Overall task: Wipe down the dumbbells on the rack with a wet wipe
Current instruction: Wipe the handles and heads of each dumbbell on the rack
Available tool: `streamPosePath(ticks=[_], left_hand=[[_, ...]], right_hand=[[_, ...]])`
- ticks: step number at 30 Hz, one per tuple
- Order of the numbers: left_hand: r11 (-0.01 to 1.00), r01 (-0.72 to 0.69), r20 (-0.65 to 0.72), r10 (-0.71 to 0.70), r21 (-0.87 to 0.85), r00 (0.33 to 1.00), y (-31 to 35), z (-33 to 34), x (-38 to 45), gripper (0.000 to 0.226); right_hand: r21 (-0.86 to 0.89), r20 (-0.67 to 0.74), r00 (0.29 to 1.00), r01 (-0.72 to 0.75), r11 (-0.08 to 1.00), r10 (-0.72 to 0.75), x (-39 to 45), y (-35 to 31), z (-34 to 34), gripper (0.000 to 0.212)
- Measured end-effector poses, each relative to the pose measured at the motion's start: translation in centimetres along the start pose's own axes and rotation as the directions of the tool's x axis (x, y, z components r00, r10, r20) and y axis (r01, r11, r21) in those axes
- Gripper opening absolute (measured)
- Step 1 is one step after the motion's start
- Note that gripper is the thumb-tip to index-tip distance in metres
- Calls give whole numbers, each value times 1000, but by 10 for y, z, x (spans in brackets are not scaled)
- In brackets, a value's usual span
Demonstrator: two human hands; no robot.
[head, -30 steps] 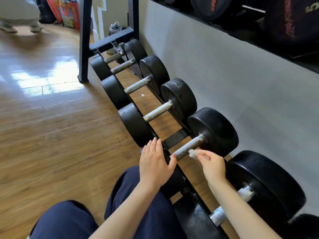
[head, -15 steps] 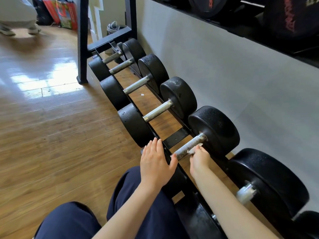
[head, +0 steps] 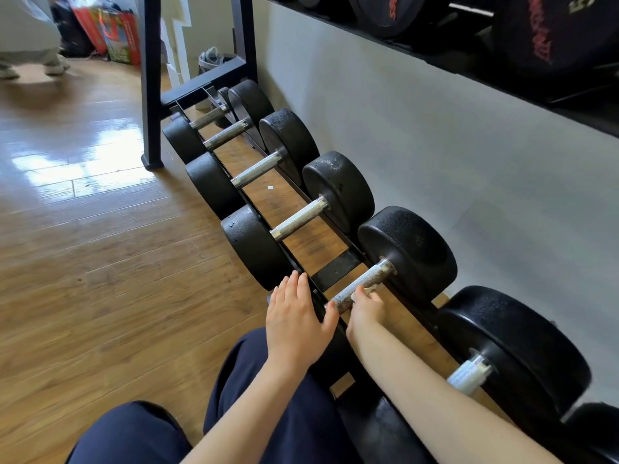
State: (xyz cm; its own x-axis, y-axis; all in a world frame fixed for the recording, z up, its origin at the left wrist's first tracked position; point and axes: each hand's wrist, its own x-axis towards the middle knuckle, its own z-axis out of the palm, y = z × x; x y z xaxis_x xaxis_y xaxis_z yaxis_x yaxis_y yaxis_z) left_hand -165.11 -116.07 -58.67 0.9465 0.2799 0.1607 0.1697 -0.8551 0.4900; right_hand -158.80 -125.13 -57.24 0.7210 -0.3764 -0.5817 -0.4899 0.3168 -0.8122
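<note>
Left hand (head: pixel 296 321): fingers straight and together, laid flat on the near head of the dumbbell (head: pixel 407 252), steadying it.
Right hand (head: pixel 366 304): fingers curled, wet wipe (head: pixel 370 290) pinched against the knurled handle (head: pixel 363 284).
Advice: wipe is best wrapped round the handle and drawn along its whole length.
Rack (head: pixel 336 269): further dumbbells ranged beyond.

Head view, downward, near rack (head: pixel 338 267)

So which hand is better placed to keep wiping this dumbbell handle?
The right hand: it already holds the wet wipe against the knurled handle. The left hand rests flat on the near weight head, seemingly steadying it, with no wipe.
</note>
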Motion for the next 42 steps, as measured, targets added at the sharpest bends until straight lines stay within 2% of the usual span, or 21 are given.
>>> streamPosePath(ticks=[4, 7, 9, 11, 13, 16, 17, 19, 21, 23, 25, 27, 30, 33, 37, 40, 42], left_hand=[[1000, 10, 8, -11, 6, 1000, 1, -2, -1, 78], [1000, 10, 12, -11, 9, 1000, 1, -2, -1, 76], [1000, 12, 3, -12, 12, 1000, 0, -2, -1, 75], [1000, 13, 7, -13, 8, 1000, 0, -1, 0, 76], [1000, 8, 2, -8, 7, 1000, 0, 0, 0, 76], [1000, 3, -17, -3, -4, 1000, 0, 0, 0, 78], [1000, -1, -22, 1, -4, 1000, 0, 0, 0, 80], [1000, -13, -14, 13, -8, 1000, 1, -1, 0, 84], [1000, -17, -10, 17, -15, 1000, 1, -2, 0, 85], [1000, -13, -8, 13, -20, 1000, 0, -2, 0, 85], [1000, -3, -2, 3, -16, 1000, -1, 0, -1, 82], [1000, 4, 2, -4, -5, 1000, 0, 1, -1, 78], [1000, 6, -15, -6, -16, 1000, 1, 0, 0, 78], [1000, -10, -12, 9, -21, 1000, 1, -1, -1, 85], [999, -13, -16, 13, -36, 1000, 0, -2, -1, 87], [999, -15, -8, 15, -40, 1000, 1, -2, -2, 86], [999, -12, -8, 12, -42, 1000, 0, -1, -1, 87]], right_hand=[[-151, 2, 999, 32, 988, -32, 5, -6, -7, 24], [-147, -49, 988, 141, 979, -149, 19, -21, -11, 21], [-128, -92, 980, 165, 978, -178, 21, -25, -8, 24], [-153, -89, 982, 151, 977, -166, 17, -20, -5, 25], [-257, -31, 993, 104, 961, -116, 12, -3, -4, 22], [-360, 48, 998, -21, 933, 41, 9, 11, -6, 24], [-345, 49, 997, -42, 938, 62, 11, 6, -9, 20], [-276, 27, 1000, -8, 961, 16, 17, -14, -15, 16], [-155, -50, 997, 56, 986, -65, 21, -35, -19, 16], [-32, -66, 996, 53, 998, -55, 25, -38, -18, 14], [-85, 13, 1000, -6, 996, 7, 21, -20, -15, 16], [-159, 123, 983, -113, 981, 133, 19, 4, -13, 18], [-134, 224, 947, -205, 969, 231, 20, 11, -14, 24], [-44, 200, 968, -145, 988, 151, 31, -1, -18, 25], [61, 207, 978, -31, 998, 17, 31, -10, -23, 10], [87, 214, 976, 10, 996, -29, 27, -8, -22, 21], [37, 250, 968, 25, 999, -34, 22, 0, -20, 33]])
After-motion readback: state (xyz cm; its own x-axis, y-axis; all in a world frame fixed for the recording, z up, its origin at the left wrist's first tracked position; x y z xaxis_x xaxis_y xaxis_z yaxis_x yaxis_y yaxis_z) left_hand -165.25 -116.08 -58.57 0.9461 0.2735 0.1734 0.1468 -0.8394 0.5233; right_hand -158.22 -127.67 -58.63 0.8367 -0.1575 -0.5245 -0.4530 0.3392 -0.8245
